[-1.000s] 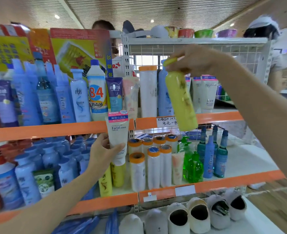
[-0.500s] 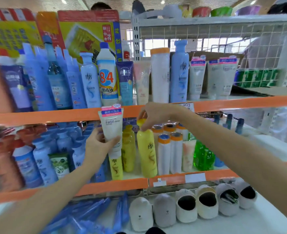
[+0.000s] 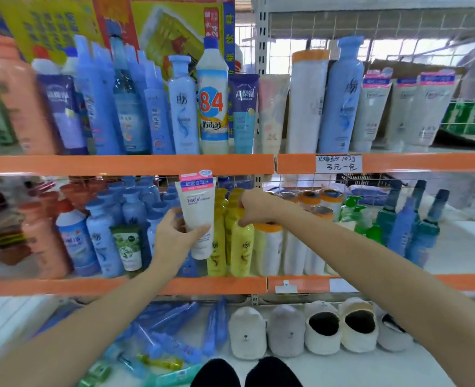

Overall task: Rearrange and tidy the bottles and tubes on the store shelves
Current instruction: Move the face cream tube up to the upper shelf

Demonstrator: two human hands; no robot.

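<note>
Right, current state:
left hand: about 7 o'clock of frame centre, in front of the middle shelf; thumb and fingers curled round the lower part of a white tube, holding it upright, pink-and-blue crimped end up.
white tube: "Facial" printed on it; sits in front of the yellow bottles, top edge just below the orange rail of the upper shelf.
right hand: at 3 o'clock of the tube, close beside it; fingers bunched and curled down over the top of the front yellow bottle. Cap is hidden under the hand, so can't tell exactly how the fingertips pinch it.
yellow bottle: upright on the middle shelf, front row, touching a second yellow bottle at its 9 o'clock; more yellow ones behind.
white bottles with orange caps: 3 o'clock of the yellow bottle, just beside it.
green pump bottles: further toward 3 o'clock, same shelf.
blue bottles: 9 o'clock of the left hand, middle shelf.
upper shelf: tall blue bottles, a white bottle marked "84", tubes, handwritten price tag on the rail.
bottom level: slippers at 5 o'clock, blue packs at 7 o'clock.
</note>
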